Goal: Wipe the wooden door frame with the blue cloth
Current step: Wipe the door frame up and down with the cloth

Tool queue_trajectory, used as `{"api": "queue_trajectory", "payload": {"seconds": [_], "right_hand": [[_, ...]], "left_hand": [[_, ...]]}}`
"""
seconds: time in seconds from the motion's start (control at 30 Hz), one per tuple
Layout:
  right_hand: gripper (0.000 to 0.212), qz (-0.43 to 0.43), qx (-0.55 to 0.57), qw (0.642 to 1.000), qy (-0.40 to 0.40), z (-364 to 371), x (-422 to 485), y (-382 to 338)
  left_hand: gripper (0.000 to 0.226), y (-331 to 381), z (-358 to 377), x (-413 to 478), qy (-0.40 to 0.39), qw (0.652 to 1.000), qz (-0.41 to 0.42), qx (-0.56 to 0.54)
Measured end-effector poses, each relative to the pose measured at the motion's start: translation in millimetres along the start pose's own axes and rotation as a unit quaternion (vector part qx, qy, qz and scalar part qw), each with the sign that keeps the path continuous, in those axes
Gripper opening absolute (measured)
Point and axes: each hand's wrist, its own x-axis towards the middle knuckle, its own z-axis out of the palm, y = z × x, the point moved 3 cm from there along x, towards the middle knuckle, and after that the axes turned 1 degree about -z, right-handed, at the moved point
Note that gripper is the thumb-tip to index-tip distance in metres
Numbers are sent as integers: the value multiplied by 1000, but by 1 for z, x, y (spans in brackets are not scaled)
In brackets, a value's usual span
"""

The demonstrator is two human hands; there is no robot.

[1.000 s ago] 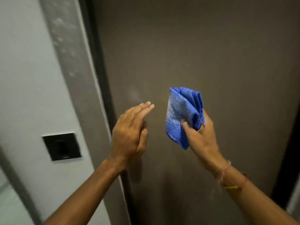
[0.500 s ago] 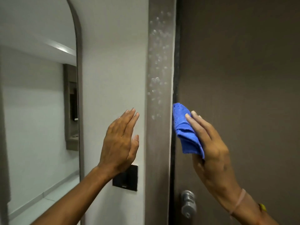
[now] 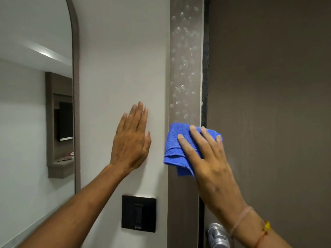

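The wooden door frame (image 3: pixel 185 68) runs as a vertical grey-brown strip up the middle, speckled with white foam spots above the cloth. My right hand (image 3: pixel 206 158) lies flat with spread fingers on the folded blue cloth (image 3: pixel 174 149), pressing it against the frame at mid height. My left hand (image 3: pixel 131 140) rests flat and open on the white wall (image 3: pixel 121 68) just left of the frame, holding nothing.
A closed brown door (image 3: pixel 268 104) fills the right side, with a metal door knob (image 3: pixel 216 235) at the bottom. A black switch plate (image 3: pixel 138 213) sits on the wall below my left hand. An arched mirror (image 3: pixel 35 104) hangs at far left.
My right hand has carried the cloth left from the door edge onto the frame's face and flattened on it. My left hand has moved up and laid flat against the wall.
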Motion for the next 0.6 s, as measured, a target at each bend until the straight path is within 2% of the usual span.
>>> {"api": "queue_trajectory", "payload": {"seconds": [0.1, 0.17, 0.3, 0.47, 0.6], "right_hand": [[77, -4, -71, 992, -100, 23, -6, -1], [87, 9, -75, 989, -129, 36, -12, -1], [80, 53, -45, 994, -87, 52, -13, -4], [63, 93, -93, 991, -24, 70, -9, -8], [67, 78, -103, 992, -3, 72, 1, -5]], "left_hand": [[64, -2, 14, 3, 18, 1000, -4, -7], [66, -4, 23, 2, 32, 999, -3, -15], [69, -10, 33, 2, 56, 998, 3, -23], [70, -10, 35, 1, 65, 998, 8, -23], [70, -12, 34, 2, 69, 997, 8, -26]]}}
